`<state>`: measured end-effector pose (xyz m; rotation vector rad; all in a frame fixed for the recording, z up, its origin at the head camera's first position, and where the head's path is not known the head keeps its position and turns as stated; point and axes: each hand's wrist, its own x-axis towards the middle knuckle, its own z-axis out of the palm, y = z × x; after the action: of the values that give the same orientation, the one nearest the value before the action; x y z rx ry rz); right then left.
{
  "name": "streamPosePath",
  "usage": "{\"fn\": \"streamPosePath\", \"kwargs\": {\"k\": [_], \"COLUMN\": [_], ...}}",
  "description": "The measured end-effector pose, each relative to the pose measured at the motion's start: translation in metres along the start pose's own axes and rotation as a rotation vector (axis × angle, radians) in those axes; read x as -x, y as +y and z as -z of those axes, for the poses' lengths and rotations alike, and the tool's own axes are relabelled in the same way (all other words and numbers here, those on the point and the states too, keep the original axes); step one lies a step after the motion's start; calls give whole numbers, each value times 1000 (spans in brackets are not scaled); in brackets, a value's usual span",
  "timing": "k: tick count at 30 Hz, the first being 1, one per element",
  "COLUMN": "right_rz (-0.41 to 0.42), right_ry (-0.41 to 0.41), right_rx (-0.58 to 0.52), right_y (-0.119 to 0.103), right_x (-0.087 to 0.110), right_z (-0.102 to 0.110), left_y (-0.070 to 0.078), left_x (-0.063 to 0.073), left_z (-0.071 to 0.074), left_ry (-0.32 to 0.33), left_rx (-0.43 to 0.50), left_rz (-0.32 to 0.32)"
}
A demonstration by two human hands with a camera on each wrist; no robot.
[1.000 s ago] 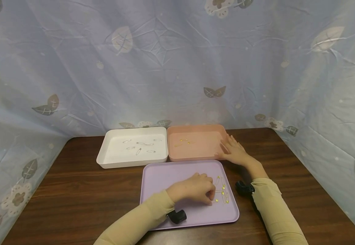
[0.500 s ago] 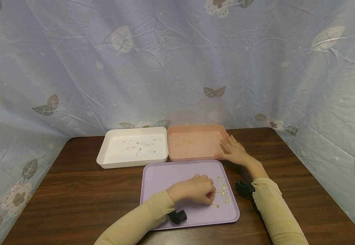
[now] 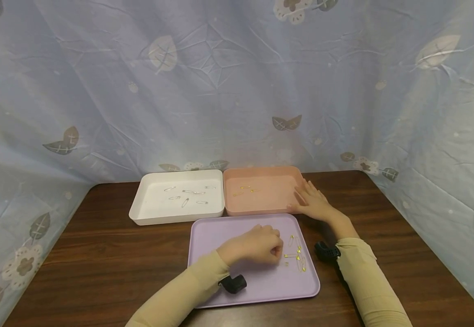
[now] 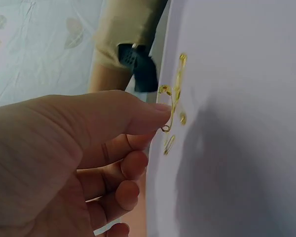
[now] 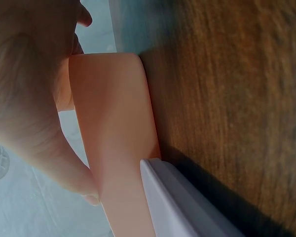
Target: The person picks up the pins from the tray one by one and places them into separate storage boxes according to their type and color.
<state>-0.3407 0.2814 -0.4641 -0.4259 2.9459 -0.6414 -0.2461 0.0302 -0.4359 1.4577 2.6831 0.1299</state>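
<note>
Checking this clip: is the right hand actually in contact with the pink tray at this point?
Touching. The right wrist view shows it: the right hand has its thumb against the rim of the pink tray.

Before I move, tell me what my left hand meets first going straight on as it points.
Your left hand would likely meet the loose gold safety pins on the purple tray's right side first; its height above them is unclear.
</note>
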Motion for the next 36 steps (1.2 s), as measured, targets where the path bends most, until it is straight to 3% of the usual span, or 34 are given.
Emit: {"fn": "streamPosePath", "kwargs": {"k": [15,25,36], "right_rz": [-7,0,-5], "right_ry": [-2,-4,-6], "right_rx": [2,-4,4], "right_y": [0,2,1], "right_x": [-1,-2,-2], "right_z": [-1,-1,0], "left_y": [-40,-67,-90], "left_x": [8,10,2], "left_z": [30,37,40], "left_ry": [143,295,313], "left_rx": [190,190,170], "left_rz": [105,156,257]}}
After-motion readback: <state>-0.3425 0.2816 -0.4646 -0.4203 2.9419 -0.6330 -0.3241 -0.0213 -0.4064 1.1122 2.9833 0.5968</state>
